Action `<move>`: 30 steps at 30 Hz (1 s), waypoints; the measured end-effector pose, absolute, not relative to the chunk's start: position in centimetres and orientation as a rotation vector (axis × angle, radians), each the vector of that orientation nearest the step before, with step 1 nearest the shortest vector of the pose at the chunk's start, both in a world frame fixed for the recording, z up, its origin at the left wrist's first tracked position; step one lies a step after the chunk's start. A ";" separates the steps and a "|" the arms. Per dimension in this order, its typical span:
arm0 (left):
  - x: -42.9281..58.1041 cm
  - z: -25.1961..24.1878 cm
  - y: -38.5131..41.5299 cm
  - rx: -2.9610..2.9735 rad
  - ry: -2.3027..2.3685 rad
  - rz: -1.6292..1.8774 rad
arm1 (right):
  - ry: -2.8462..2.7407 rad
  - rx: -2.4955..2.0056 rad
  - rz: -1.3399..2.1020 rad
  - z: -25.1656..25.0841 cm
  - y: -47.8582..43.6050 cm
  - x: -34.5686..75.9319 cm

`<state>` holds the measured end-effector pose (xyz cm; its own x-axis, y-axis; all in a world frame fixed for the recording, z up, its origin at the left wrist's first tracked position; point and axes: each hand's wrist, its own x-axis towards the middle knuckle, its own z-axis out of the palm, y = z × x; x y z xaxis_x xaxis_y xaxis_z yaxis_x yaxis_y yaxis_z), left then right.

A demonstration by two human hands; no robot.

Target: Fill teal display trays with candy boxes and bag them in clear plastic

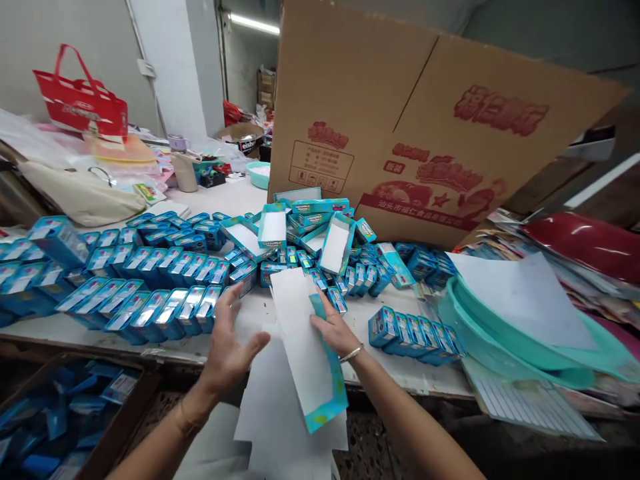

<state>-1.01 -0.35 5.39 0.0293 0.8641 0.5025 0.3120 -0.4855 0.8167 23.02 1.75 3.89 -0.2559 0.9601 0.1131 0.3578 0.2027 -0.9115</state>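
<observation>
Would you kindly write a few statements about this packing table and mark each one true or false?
1. The right hand grips the flat carton by its edge. True.
2. The left hand is closed round a small box. False: it is open with its fingers spread and holds no box.
3. The large cardboard box stands behind the small blue boxes. True.
4. The red bag lies in the teal basin. False: the bag stands at the far left at the back, and the basin on the right holds a white sheet.
</observation>
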 end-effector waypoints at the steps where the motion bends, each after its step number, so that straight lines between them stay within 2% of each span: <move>1: -0.7 4.1 -0.6 1.671 1.130 1.383 | -1.617 -1.196 1.112 3.4 1.5 22.7; 5: 1.2 -0.4 -0.8 1.380 0.860 1.107 | -1.399 -1.224 1.163 0.4 -0.1 19.9; 12: 1.6 -1.3 1.1 1.404 0.939 0.895 | -1.310 -1.557 0.912 -3.0 -0.6 17.8; 17: 2.0 -3.0 2.2 1.487 1.092 0.985 | -1.239 -1.612 0.799 -4.5 0.2 17.3; 22: 3.0 -3.9 1.1 1.196 1.127 1.230 | -1.205 -1.733 0.700 -5.2 0.0 16.4; 25: 2.9 -3.7 0.6 1.100 1.051 1.224 | -1.389 -1.772 0.702 -4.5 -0.1 17.4; 30: 2.2 -3.1 1.3 1.115 1.018 1.071 | -2.035 -1.606 0.880 -1.3 1.0 21.5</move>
